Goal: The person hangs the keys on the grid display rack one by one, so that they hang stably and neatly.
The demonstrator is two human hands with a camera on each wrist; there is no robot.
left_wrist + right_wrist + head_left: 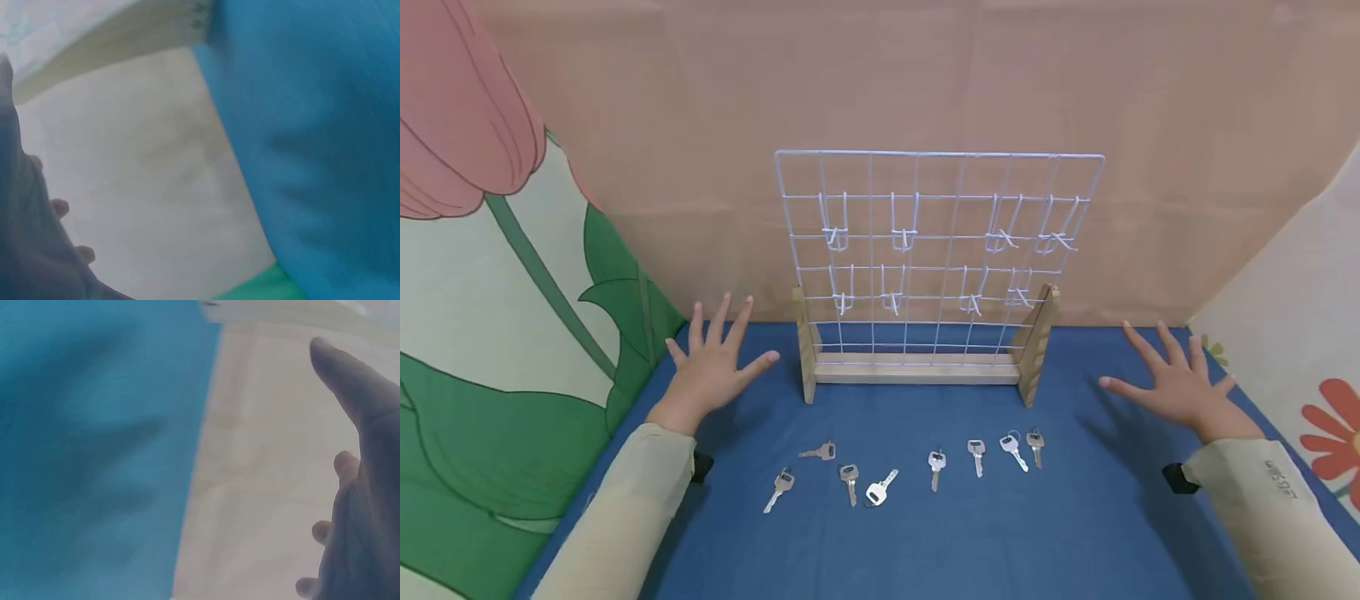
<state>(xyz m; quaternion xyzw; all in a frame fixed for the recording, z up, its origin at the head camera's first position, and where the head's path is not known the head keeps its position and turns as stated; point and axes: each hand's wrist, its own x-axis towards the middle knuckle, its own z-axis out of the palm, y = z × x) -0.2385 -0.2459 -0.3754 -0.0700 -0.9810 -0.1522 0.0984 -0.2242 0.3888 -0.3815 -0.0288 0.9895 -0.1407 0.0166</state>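
Observation:
My left hand (709, 367) is raised over the table's left side, fingers spread, holding nothing. On the far right my right hand (1183, 387) hovers the same way, fingers splayed. Between them stands a white wire grid rack (940, 154) on a wooden base (917, 374). Two rows of white hooks (904, 240) hang on it, with nothing on them. In front lie several loose metal keys, from a key (780, 488) at the left to a key (1036, 439) at the right. Both wrist views show only part of each hand, with no key in sight.
A blue cloth (880, 558) covers the table. Behind the rack rises a plain brownish backdrop (700, 108). A flower-printed panel (550, 333) borders the left side, and a white panel with a red flower (1337, 429) borders the right.

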